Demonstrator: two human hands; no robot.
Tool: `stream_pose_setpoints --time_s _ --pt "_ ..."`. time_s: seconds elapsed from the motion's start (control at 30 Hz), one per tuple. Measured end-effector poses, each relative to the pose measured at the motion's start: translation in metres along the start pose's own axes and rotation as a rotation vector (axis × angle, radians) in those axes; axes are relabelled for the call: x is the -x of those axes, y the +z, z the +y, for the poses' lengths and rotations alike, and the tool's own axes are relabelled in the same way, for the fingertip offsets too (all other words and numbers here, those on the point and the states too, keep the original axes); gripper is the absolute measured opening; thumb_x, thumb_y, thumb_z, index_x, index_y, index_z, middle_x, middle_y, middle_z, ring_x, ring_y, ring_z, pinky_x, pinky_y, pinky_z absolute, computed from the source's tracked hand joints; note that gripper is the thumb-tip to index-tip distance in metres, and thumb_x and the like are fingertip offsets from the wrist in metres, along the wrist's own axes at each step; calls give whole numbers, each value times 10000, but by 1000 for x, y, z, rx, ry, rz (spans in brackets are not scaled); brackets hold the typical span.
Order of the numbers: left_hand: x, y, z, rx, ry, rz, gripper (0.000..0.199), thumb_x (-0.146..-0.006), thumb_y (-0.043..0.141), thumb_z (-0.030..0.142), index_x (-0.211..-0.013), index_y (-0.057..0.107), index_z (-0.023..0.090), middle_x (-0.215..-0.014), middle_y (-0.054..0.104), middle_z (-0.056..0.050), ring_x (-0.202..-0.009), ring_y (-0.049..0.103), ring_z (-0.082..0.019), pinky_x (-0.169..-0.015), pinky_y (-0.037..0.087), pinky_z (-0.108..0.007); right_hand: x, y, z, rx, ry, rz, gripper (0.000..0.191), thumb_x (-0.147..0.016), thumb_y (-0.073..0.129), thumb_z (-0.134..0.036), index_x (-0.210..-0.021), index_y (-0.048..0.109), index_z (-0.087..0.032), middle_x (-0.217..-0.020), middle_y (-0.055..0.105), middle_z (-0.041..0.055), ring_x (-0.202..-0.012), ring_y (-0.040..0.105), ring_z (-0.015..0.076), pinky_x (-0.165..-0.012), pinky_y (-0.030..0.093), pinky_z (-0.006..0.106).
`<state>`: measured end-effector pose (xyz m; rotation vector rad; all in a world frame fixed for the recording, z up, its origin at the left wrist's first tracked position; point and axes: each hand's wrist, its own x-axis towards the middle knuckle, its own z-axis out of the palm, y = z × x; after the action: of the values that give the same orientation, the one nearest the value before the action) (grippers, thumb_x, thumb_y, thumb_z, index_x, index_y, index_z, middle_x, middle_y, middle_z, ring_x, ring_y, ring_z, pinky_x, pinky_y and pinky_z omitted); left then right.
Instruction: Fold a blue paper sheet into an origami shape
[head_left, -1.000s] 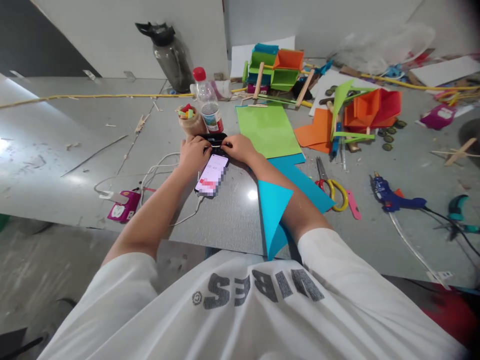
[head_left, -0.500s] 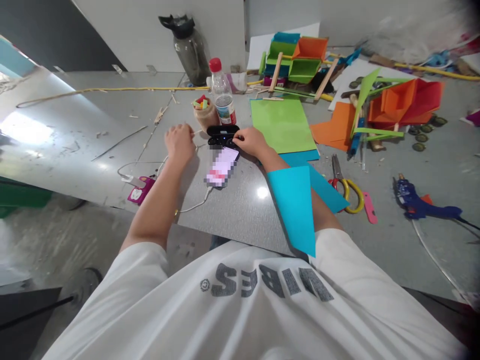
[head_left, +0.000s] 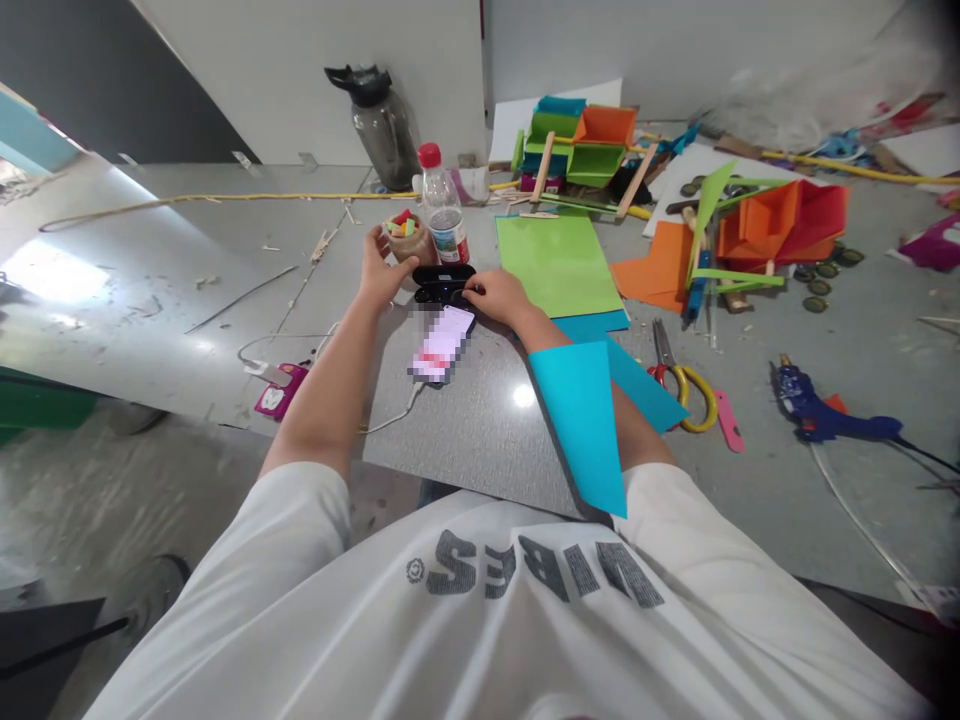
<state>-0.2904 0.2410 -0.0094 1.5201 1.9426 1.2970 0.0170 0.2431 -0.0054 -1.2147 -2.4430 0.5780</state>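
My left hand curls round the near left side of a light brown cup holding small coloured pieces, thumb in front and fingers at its left. My right hand is closed in a pinch at the right end of a black earbud case, whose lid stands raised; whether an earbud is between the fingertips is hidden. Just below the case lies a lit phone with a white cable plugged in. A folded blue paper sheet rests across my right forearm.
A red-capped bottle stands behind the case, a grey jug farther back. To the right are green paper, scissors, a blue glue gun and orange-green paper models. A pink power strip sits left.
My left hand has moved up and right, from beside the cup onto its side. My right hand stays at the earbud case. The camera view has tilted slightly.
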Motion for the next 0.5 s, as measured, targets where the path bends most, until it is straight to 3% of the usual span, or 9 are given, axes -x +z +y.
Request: stream_pose_setpoints --time_s 0.17,0.27,0.37,0.5 --pt "-7 9 5 39 41 -27 1225 -816 1091 311 -1867 463 284 -1895 649 -257 -1756 726 -392 -1480 599 -576 5 -4 -1 -7 0 -13 373 -1077 859 -429 -1386 987 -263 -1291 973 114 -1150 852 340 -970 587 430" --pt "-6 11 7 22 50 -20 1250 -770 1154 430 -1846 525 344 -1839 695 -221 -1754 735 -437 -1467 607 -616 5 -4 -1 -12 5 -14 389 -1081 851 -433 -1404 980 -257 -1279 967 117 -1133 847 341 -968 586 434" --pt "-8 14 8 -8 59 -12 1132 -761 1170 478 -1754 637 374 -1782 749 -186 -1725 762 -428 -1461 615 -618 4 -3 -1 -10 11 -13 397 -1089 845 -434 -1412 974 -245 -1309 963 132 -1166 846 356 -981 586 443" --pt "-12 7 5 -3 39 116 919 -836 1123 448 -1637 706 276 -1657 814 -173 -1603 822 -390 -1411 663 -581 3 0 -2 -1 25 7 357 -1102 824 -440 -1362 968 -242 -1367 954 148 -1230 836 377 -1000 585 451"
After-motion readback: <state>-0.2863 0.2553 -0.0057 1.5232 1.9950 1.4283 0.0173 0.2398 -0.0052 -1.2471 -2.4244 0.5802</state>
